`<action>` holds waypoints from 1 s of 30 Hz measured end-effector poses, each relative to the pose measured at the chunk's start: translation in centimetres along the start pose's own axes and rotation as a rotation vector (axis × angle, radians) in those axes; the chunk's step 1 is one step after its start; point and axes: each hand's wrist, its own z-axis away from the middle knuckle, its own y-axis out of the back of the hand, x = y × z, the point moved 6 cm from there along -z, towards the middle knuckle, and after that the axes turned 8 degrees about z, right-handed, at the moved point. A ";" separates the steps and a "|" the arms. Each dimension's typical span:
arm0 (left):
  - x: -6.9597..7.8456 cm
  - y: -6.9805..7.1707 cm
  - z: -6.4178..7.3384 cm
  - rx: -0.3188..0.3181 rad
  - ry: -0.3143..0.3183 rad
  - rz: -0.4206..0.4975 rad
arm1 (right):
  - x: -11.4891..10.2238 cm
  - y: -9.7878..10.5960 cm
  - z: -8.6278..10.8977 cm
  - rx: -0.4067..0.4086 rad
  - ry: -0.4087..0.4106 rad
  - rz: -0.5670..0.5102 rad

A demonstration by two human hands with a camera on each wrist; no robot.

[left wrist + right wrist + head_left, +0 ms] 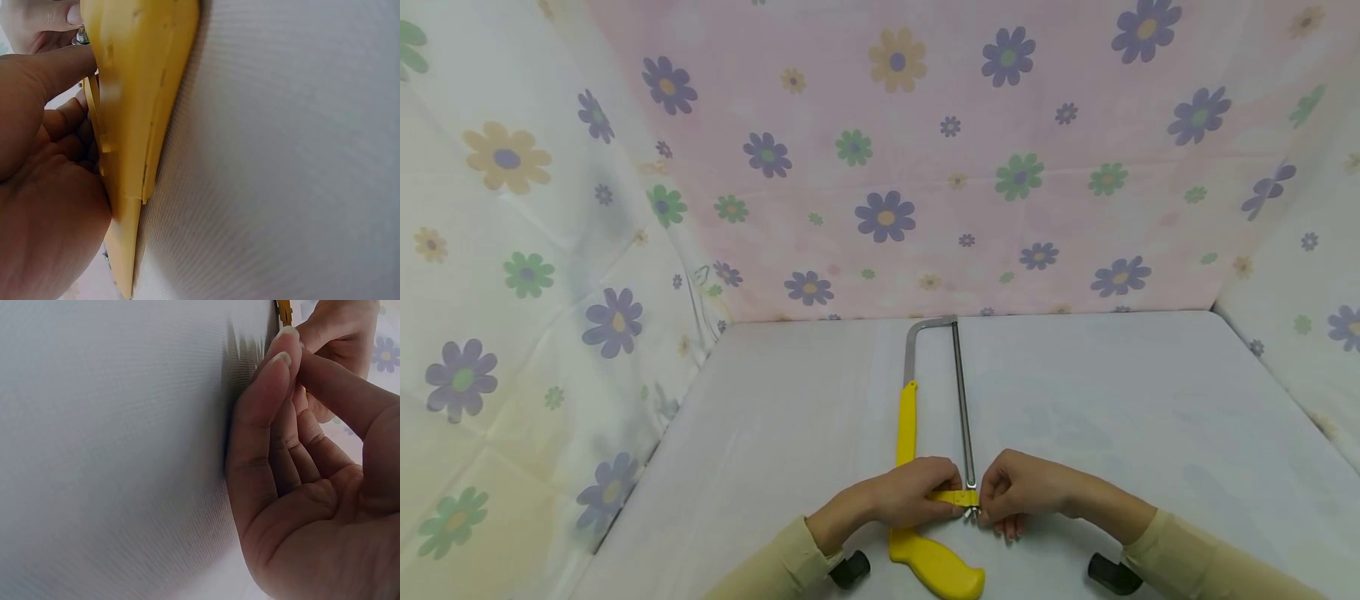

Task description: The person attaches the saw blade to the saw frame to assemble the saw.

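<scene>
A hacksaw (907, 425) with a yellow handle (946, 567) lies on the white table, its grey metal bow at the far end. Its narrow blade (962, 400) runs along the right side to a yellow holder (958, 498) with a small metal wing nut (972, 514). Across the frame reaches my left hand (917, 493), gripping the yellow holder between thumb and fingers. My right hand (1026, 485) is curled at the blade's near end, thumb and fingertips pinching at the wing nut; the contact is partly hidden. Close up, the left wrist view shows the yellow frame (134, 106) beside the left palm.
The white table (790, 400) stretches away to a pink flowered cloth (820, 183) at the back. White flowered cloths hang at both sides. A black wrist strap piece (850, 570) shows under the left sleeve, another (1114, 573) near the right.
</scene>
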 end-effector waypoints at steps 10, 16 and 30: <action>0.1 -0.2 0.1 -0.002 -0.002 0.000 | 0.3 -0.8 -0.3 0.007 -0.031 -0.034; 0.2 -0.1 0.1 -0.001 -0.003 -0.006 | 0.3 -1.0 -0.5 -0.001 -0.067 -0.054; -0.1 -0.1 0.0 -0.018 0.006 0.029 | 0.3 -0.9 -1.0 0.110 -0.216 0.054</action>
